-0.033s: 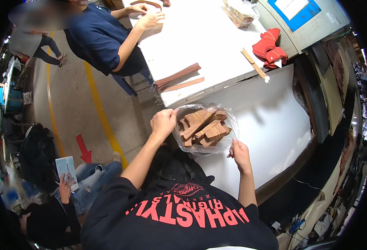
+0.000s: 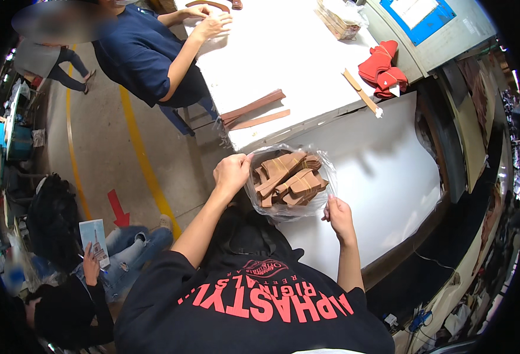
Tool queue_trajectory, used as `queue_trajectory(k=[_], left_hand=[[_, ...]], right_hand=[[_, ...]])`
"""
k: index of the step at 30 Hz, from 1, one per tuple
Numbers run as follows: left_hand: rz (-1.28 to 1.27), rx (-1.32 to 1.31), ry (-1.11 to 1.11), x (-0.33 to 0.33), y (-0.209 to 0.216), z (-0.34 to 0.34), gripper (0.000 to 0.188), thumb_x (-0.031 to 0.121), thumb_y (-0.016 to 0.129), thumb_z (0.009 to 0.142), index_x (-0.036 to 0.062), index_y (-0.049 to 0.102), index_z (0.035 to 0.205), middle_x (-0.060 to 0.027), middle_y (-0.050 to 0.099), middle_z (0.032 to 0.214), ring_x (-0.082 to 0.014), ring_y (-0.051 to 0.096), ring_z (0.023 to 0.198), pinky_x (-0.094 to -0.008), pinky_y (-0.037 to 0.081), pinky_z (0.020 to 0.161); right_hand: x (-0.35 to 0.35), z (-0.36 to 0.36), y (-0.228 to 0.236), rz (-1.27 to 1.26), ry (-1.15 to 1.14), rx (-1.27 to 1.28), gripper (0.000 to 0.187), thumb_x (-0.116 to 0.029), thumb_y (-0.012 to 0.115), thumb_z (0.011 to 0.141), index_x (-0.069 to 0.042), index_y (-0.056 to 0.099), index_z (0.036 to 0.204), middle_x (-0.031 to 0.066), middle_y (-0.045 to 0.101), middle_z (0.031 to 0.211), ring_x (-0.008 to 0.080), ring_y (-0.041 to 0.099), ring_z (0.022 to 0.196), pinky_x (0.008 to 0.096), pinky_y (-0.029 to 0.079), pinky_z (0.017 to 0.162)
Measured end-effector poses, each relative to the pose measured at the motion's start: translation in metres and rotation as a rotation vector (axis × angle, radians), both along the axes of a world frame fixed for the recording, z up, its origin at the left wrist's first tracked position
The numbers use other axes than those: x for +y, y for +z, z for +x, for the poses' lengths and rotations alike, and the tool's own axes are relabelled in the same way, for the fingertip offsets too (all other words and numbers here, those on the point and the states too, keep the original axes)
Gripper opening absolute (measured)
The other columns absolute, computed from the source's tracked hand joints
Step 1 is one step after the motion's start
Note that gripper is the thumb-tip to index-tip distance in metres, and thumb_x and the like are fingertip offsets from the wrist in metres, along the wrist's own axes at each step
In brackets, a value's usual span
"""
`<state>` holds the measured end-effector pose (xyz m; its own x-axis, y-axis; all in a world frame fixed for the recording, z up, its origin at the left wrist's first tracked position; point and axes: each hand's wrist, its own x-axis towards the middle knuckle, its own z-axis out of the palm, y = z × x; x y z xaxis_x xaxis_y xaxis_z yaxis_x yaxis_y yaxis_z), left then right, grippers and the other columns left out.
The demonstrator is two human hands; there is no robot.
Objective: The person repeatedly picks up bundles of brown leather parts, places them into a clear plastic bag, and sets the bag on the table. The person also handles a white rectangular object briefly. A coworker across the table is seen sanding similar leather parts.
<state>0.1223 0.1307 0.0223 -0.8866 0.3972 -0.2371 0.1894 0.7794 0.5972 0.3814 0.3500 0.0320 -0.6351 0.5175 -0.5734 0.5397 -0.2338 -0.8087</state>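
Note:
A clear plastic bag (image 2: 325, 207) is held with its mouth spread in front of my body. Several bundles of brown, leather-like pieces (image 2: 292, 180) lie inside, bound with thin yellow bands. At the bag's left rim, my left hand (image 2: 231, 175) is closed, pinching the plastic between thumb and fingers. On the opposite side, lower down, my right hand (image 2: 340, 218) also has its fingers closed on the bag's edge. The bundles cover the bag's bottom.
Beyond the bag stands a white worktable (image 2: 271, 53) with brown strips (image 2: 257, 112), a tan strip (image 2: 361, 91) and red bundled pieces (image 2: 384, 71). A co-worker in dark blue (image 2: 139, 53) works at its left side. At lower left, a seated person holds a booklet (image 2: 94, 241).

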Motion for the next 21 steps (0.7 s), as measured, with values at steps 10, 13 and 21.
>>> queue_trajectory(k=[10,13,21], left_hand=[[1.705,-1.054,0.276,-0.014,0.045,-0.036,0.023,0.012,0.044,0.109,0.0114,0.05,0.131,-0.0054,0.054,0.092,-0.0095,0.051,0.065,-0.0318,0.048,0.071],[1.845,-1.08,0.267,0.005,0.056,-0.025,0.024,0.01,0.042,0.11,0.0128,0.055,0.13,-0.0052,0.052,0.09,-0.0106,0.05,0.069,-0.031,0.047,0.077],[1.354,-0.714,0.405,0.046,0.048,0.006,0.022,0.022,0.041,0.113,0.0087,0.054,0.125,-0.009,0.061,0.108,-0.0185,0.065,0.093,-0.0359,0.055,0.087]], right_hand=[[0.009,-0.035,0.035,1.062,0.459,-0.254,0.032,-0.03,0.058,0.103,0.001,0.067,0.107,0.0203,0.068,0.106,0.0391,0.066,0.095,0.0487,0.053,0.085],[-0.016,-0.085,0.069,0.962,0.371,0.103,0.029,-0.025,0.059,0.104,-0.001,0.065,0.12,0.0176,0.067,0.107,0.0299,0.067,0.095,0.0409,0.053,0.085],[-0.054,-0.117,0.052,-0.059,0.231,0.313,0.018,-0.017,0.06,0.107,0.0,0.062,0.114,-0.0013,0.063,0.082,0.0044,0.055,0.067,0.0215,0.044,0.06]])
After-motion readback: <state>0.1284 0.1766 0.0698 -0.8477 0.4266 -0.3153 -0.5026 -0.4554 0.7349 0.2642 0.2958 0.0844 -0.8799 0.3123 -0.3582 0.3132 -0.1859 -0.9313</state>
